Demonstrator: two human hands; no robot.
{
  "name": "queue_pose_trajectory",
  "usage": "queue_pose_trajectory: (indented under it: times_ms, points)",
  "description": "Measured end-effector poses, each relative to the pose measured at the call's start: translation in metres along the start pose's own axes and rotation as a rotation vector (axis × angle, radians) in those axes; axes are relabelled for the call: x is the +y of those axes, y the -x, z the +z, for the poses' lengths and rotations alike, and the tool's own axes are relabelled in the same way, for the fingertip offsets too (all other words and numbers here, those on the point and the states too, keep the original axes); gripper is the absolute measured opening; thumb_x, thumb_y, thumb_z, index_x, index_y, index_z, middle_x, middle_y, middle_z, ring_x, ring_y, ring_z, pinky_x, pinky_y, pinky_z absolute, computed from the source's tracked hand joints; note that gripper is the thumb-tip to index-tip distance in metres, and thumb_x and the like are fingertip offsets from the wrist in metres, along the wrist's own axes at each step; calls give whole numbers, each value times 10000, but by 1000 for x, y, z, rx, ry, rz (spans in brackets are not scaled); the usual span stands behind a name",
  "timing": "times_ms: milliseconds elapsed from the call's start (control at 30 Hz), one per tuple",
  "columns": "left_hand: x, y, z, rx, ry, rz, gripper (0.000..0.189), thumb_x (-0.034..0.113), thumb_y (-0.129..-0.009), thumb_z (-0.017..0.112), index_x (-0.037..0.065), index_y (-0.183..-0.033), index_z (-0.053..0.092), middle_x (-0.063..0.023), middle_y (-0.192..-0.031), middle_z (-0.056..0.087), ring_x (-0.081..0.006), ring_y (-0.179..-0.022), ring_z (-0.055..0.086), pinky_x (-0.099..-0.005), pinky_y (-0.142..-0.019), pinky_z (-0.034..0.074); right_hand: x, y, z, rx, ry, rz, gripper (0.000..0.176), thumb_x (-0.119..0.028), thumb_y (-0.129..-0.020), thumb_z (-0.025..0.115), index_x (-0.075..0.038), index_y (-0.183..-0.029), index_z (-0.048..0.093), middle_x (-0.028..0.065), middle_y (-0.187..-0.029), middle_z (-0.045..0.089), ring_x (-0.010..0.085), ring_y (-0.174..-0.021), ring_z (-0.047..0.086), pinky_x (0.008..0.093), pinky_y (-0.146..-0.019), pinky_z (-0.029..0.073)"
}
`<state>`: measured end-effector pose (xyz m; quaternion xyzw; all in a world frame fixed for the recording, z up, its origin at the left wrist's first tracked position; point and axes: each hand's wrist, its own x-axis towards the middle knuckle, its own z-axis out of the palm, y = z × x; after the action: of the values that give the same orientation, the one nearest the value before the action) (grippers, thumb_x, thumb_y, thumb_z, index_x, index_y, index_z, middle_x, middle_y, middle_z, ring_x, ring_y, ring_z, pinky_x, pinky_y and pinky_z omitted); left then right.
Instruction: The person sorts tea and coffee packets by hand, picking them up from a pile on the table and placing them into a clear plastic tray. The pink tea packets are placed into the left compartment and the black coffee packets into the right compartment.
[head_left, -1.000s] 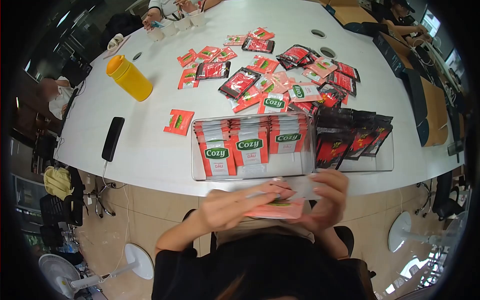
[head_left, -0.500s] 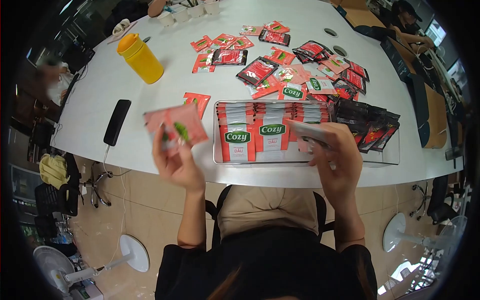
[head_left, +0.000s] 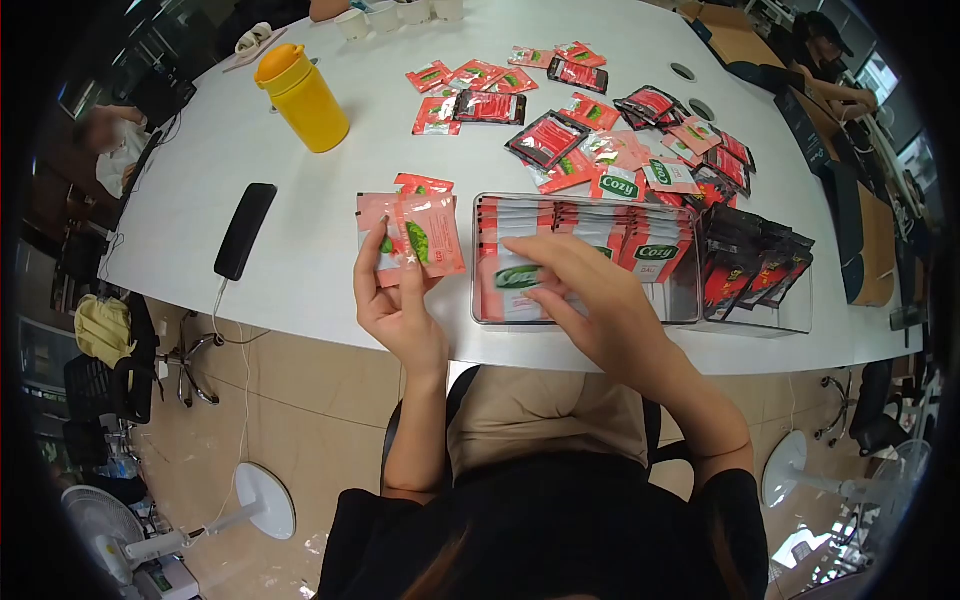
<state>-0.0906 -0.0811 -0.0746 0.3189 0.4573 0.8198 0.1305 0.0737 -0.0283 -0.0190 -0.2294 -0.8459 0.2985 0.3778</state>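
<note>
My left hand (head_left: 402, 322) is closed on pink sachets (head_left: 438, 232) with a green leaf picture, held over the table left of a clear plastic box (head_left: 760, 325). How many it grips is hard to tell. In my right hand (head_left: 612, 302) a pink and white Cozy sachet (head_left: 512, 278) is pinched, blurred, at the front of the box's left row. Rows of upright Cozy sachets (head_left: 655, 250) fill the larger compartment. Black and red sachets (head_left: 735, 262) lean in the right-hand part. Another pink sachet (head_left: 425, 183) lies just behind my left hand.
Loose pink sachets (head_left: 436, 116) and black-red sachets (head_left: 548, 138) are scattered beyond the box. A yellow bottle (head_left: 305, 105) and a phone (head_left: 246, 232) with a cable are at left. White cups (head_left: 383, 16) stand at the far edge; cardboard boxes (head_left: 870, 235) line the right.
My right hand has moved left with its sachet, from the box's right side to its left row. My left hand holds its pink sachets closer to the box. The camera view has shifted slightly.
</note>
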Motion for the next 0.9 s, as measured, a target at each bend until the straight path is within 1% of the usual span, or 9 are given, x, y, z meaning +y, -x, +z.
queue_pose_trajectory:
  times_ms: [67,133,167,233,333,433,533,700,900]
  points:
    - [0,0,-1,-18,5,-19,384,-3,-874,488,-31,-1255,448,-138,-1302,474,-200,-1025,593,-316,-746,579,-2,1,-1,-58,10,38,326,-31,-797,632,-72,-1119,595,78,-875,641,209,-752,594,296,-668,483]
    - [-1,0,-2,-24,10,-30,384,-4,-876,488,-31,-1257,447,-140,-1302,474,-200,-1026,592,-321,-750,579,-5,6,-13,-216,90,156,237,-167,-845,617,-74,-1063,612,91,-918,639,267,-840,603,336,-713,488]
    - [-1,0,-2,-30,10,-29,384,-4,-877,488,-31,-1258,446,-140,-1303,474,-198,-1025,593,-323,-750,579,-6,8,-14,-304,128,151,234,-212,-854,608,-68,-1038,620,91,-921,638,265,-844,605,337,-717,487]
    - [-2,0,-3,-43,4,-33,384,-3,-879,490,-31,-1259,446,-139,-1303,475,-193,-1018,594,-326,-750,578,-8,11,-15,-479,204,142,276,-302,-872,589,-57,-990,637,92,-928,636,262,-852,607,339,-723,486]
    - [-3,0,-4,-53,-9,-36,384,2,-881,496,-32,-1260,448,-137,-1303,477,-181,-1000,599,-326,-746,578,-5,7,-12,-497,203,39,392,-352,-842,615,-46,-1086,613,120,-1042,632,282,-968,595,369,-776,477]
    - [-2,0,-4,-54,-22,-30,380,11,-884,504,-31,-1258,451,-136,-1299,481,-169,-982,603,-321,-735,579,-1,4,-8,-484,245,-62,440,-367,-852,596,-38,-1144,577,123,-1072,615,284,-994,575,373,-835,444]
    - [-1,-1,-5,-65,-44,-38,374,22,-888,511,-29,-1254,455,-134,-1288,488,-161,-975,603,-316,-724,581,-5,-2,-9,-554,257,-6,480,-375,-854,588,-32,-1186,545,123,-1086,602,281,-1012,559,375,-861,427]
    - [-3,-1,-2,-51,-29,-21,375,10,-885,520,-29,-1252,455,-132,-1280,490,-165,-985,601,-310,-719,586,-4,2,-14,-526,244,-19,472,-357,-837,614,-43,-1184,552,115,-1052,610,282,-980,569,370,-847,434]
    - [3,1,5,7,30,0,528,-43,-855,548,19,-1340,346,-126,-1271,491,-171,-1000,596,-305,-725,581,-7,11,-23,-435,213,-30,438,-312,-811,655,-59,-1158,574,110,-1046,615,277,-967,579,361,-837,454]
